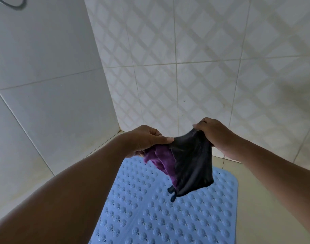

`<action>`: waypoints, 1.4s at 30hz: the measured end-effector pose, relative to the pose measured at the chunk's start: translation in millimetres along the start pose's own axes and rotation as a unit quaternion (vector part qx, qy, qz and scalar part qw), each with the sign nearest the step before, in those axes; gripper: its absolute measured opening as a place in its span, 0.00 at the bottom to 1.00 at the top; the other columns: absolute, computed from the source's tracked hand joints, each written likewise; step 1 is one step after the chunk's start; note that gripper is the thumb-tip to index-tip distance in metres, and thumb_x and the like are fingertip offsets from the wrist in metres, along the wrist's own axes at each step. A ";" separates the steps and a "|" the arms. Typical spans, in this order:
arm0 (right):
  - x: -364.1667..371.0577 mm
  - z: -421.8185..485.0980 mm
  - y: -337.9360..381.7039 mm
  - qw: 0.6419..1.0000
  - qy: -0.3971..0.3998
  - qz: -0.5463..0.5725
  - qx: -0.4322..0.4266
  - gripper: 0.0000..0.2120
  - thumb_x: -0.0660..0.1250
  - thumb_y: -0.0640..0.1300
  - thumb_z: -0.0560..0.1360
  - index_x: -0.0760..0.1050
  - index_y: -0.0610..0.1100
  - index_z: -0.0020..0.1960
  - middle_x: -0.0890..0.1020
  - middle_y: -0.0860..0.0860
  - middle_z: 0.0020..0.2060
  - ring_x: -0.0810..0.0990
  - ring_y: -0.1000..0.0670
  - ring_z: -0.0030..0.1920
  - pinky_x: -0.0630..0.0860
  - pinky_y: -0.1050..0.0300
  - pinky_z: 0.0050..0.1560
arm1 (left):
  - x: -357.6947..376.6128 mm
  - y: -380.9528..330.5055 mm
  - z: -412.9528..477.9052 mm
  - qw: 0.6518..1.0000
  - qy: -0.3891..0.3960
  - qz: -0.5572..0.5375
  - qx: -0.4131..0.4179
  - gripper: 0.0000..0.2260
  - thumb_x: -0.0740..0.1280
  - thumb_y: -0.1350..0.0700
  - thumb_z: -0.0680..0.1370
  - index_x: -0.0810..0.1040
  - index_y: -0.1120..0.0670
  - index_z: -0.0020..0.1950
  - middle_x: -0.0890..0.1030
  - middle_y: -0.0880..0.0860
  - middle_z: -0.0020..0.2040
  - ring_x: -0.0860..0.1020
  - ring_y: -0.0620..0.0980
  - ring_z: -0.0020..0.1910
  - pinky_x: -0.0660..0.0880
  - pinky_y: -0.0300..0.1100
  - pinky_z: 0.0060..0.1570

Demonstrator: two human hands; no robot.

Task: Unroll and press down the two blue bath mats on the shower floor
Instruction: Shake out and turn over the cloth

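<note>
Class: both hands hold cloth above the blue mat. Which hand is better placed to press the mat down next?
Probably the right hand: it only pinches an edge of the black cloth, while the left hand grips the bunched purple cloth too. The blue mat lies below both.

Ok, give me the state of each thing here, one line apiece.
blue bath mat: unrolled, flat on the shower floor.
left hand: grips the purple fabric and black cloth.
right hand: pinches the black cloth's upper corner.
black cloth: raised above the mat, hanging spread between the hands.
purple fabric: bunched, partly behind the black cloth.
</note>
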State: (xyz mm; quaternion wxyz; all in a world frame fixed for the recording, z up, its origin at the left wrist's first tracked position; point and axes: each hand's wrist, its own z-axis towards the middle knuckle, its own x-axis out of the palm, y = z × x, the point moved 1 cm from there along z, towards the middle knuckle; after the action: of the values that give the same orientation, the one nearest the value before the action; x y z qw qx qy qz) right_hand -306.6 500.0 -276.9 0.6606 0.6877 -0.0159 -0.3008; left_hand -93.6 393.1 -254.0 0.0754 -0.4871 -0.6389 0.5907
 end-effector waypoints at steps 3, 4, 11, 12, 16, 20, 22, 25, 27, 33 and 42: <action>0.4 0.8 0.5 0.998 -0.020 0.056 0.010 0.18 0.65 0.57 0.79 0.75 0.44 0.40 0.74 0.46 0.37 0.75 0.45 0.40 0.67 0.48 0.47 | -2.4 5.0 6.2 1.000 -0.012 0.012 0.012 0.14 0.76 0.45 0.74 0.79 0.54 0.41 0.78 0.56 0.38 0.70 0.47 0.30 0.68 0.40 0.31; -0.6 1.4 2.3 0.997 -0.020 0.079 0.013 0.18 0.65 0.56 0.80 0.75 0.44 0.39 0.75 0.46 0.37 0.75 0.44 0.41 0.68 0.49 0.47 | -1.9 5.5 10.3 1.000 -0.022 0.010 0.017 0.13 0.75 0.46 0.76 0.79 0.54 0.41 0.77 0.56 0.37 0.68 0.47 0.29 0.66 0.39 0.30; -16.8 18.2 30.1 0.996 0.020 0.089 0.021 0.06 0.61 0.37 0.77 0.73 0.44 0.43 0.75 0.44 0.43 0.73 0.45 0.45 0.69 0.50 0.48 | 0.6 -9.3 30.1 0.997 0.076 0.033 -0.001 0.23 0.77 0.39 0.68 0.85 0.60 0.46 0.78 0.55 0.33 0.68 0.47 0.27 0.67 0.39 0.29; -22.4 22.5 35.6 0.997 0.012 0.072 0.020 0.05 0.61 0.37 0.76 0.73 0.44 0.44 0.75 0.43 0.43 0.73 0.44 0.45 0.69 0.49 0.48 | -2.5 -15.7 31.8 0.993 0.095 0.068 -0.014 0.25 0.77 0.39 0.68 0.85 0.62 0.47 0.78 0.54 0.33 0.69 0.46 0.27 0.68 0.38 0.29; -57.6 39.4 82.3 0.999 -0.002 0.035 0.041 0.05 0.61 0.38 0.77 0.74 0.44 0.49 0.78 0.42 0.47 0.77 0.42 0.49 0.74 0.44 0.49 | -35.2 -74.9 33.0 0.985 0.110 0.125 -0.036 0.21 0.77 0.44 0.72 0.85 0.61 0.51 0.78 0.53 0.35 0.71 0.47 0.32 0.68 0.39 0.33; -119.8 57.8 180.7 0.998 0.002 0.025 0.057 0.06 0.63 0.40 0.77 0.74 0.48 0.52 0.80 0.43 0.49 0.78 0.44 0.48 0.73 0.49 0.47 | -92.9 -189.8 19.7 0.987 0.050 0.150 0.006 0.17 0.73 0.43 0.76 0.85 0.56 0.52 0.84 0.55 0.46 0.77 0.49 0.45 0.72 0.43 0.44; -161.0 65.1 248.8 0.998 -0.012 0.035 0.047 0.07 0.66 0.41 0.77 0.73 0.50 0.53 0.81 0.43 0.50 0.79 0.46 0.47 0.73 0.50 0.46 | -124.8 -267.3 4.2 0.995 0.059 0.086 0.001 0.17 0.72 0.43 0.77 0.86 0.56 0.54 0.86 0.53 0.50 0.81 0.49 0.49 0.76 0.44 0.50; -231.4 70.8 363.2 0.999 -0.030 0.022 0.027 0.11 0.66 0.41 0.78 0.69 0.54 0.55 0.80 0.45 0.44 0.76 0.48 0.40 0.71 0.54 0.40 | -168.1 -402.5 -28.2 0.992 0.120 -0.036 -0.015 0.23 0.72 0.42 0.77 0.83 0.59 0.60 0.86 0.61 0.54 0.84 0.54 0.50 0.80 0.51 0.57; -282.4 69.9 438.5 0.999 -0.047 0.009 0.022 0.10 0.66 0.40 0.78 0.70 0.54 0.51 0.77 0.47 0.38 0.73 0.49 0.36 0.68 0.54 0.37 | -195.4 -496.8 -51.1 0.987 0.127 -0.100 -0.022 0.24 0.69 0.41 0.79 0.81 0.62 0.58 0.86 0.62 0.51 0.83 0.56 0.47 0.82 0.51 0.52; -430.6 42.3 618.3 0.993 -0.076 0.083 0.041 0.08 0.71 0.49 0.77 0.83 0.47 0.42 0.86 0.42 0.48 0.84 0.46 0.44 0.81 0.46 0.51 | -256.1 -755.2 -125.7 0.967 0.149 -0.201 0.044 0.10 0.54 0.58 0.79 0.73 0.60 0.50 0.79 0.58 0.39 0.79 0.56 0.36 0.80 0.48 0.40; -550.1 -25.4 750.3 0.987 -0.141 0.060 -0.041 0.17 0.71 0.58 0.76 0.84 0.42 0.46 0.86 0.41 0.48 0.86 0.42 0.50 0.83 0.43 0.55 | -236.2 -929.1 -170.8 0.955 0.185 -0.116 0.200 0.18 0.67 0.50 0.82 0.78 0.63 0.65 0.85 0.61 0.56 0.85 0.55 0.52 0.83 0.47 0.49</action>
State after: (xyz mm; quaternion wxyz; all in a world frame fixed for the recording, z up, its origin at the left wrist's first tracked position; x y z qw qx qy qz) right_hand -464.2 658.3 626.6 0.6958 0.6090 -0.1374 -0.3551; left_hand -353.0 501.4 678.3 0.3566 -0.4854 -0.5344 0.5929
